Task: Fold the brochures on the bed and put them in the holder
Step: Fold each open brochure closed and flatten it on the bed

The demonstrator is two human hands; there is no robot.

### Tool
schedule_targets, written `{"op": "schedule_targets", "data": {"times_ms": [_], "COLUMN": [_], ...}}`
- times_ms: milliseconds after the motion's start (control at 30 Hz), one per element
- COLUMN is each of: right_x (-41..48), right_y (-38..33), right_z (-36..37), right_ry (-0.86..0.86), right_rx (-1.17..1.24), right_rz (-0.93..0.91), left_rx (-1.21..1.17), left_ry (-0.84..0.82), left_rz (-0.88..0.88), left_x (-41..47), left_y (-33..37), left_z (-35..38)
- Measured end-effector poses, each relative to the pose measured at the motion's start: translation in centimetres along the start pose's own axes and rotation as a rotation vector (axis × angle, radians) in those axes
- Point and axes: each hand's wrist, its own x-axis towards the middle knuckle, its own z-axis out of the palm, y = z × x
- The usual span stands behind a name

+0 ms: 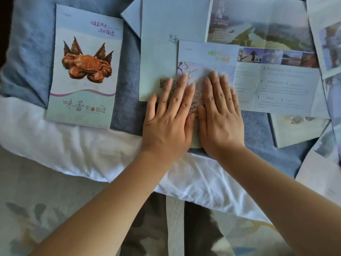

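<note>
Bed (129, 74): brochure (203, 58) under both grips (167, 124) (220, 117).

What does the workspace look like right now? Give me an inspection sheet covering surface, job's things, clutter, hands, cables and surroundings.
Surface: bed with blue-grey cover, white bedding along the near edge.
Job's things: blossom brochure partly folded, panels spread to the right; crab brochure folded, lying to the left; holder not seen.
Clutter: open brochures overlapping at top and right.
Hands: left hand and right hand flat, side by side, pressing the blossom brochure.
Cables: nothing seen.
Surroundings: patterned surface below; floor or bedding, cannot tell.
</note>
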Motion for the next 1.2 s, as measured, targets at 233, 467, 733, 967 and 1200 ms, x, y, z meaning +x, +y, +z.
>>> {"op": "schedule_targets", "data": {"times_ms": [233,467,733,967,1200], "right_x": [0.4,0.4,0.4,2.2,5.5], "right_y": [-0.2,-0.9,-4.4,-9.8,-15.7], "right_z": [0.8,-0.1,-0.2,0.5,2.6], "right_ry": [-0.012,-0.023,-0.075,-0.094,-0.149], "right_rx": [-0.058,-0.012,0.082,0.116,0.136], "right_rz": [0.024,0.059,0.091,-0.047,-0.221], "left_rx": [0.046,-0.158,-0.703,-0.635,-0.441], "left_ry": [-0.014,-0.041,0.24,0.412,0.434], "left_rz": [0.006,0.092,0.032,-0.034,-0.128], "left_x": [0.4,0.8,0.6,0.0,-0.9], "left_y": [0.1,-0.1,-0.8,-6.2,-14.1], "left_z": [1.4,-0.4,-4.0,-6.1,-8.4]}}
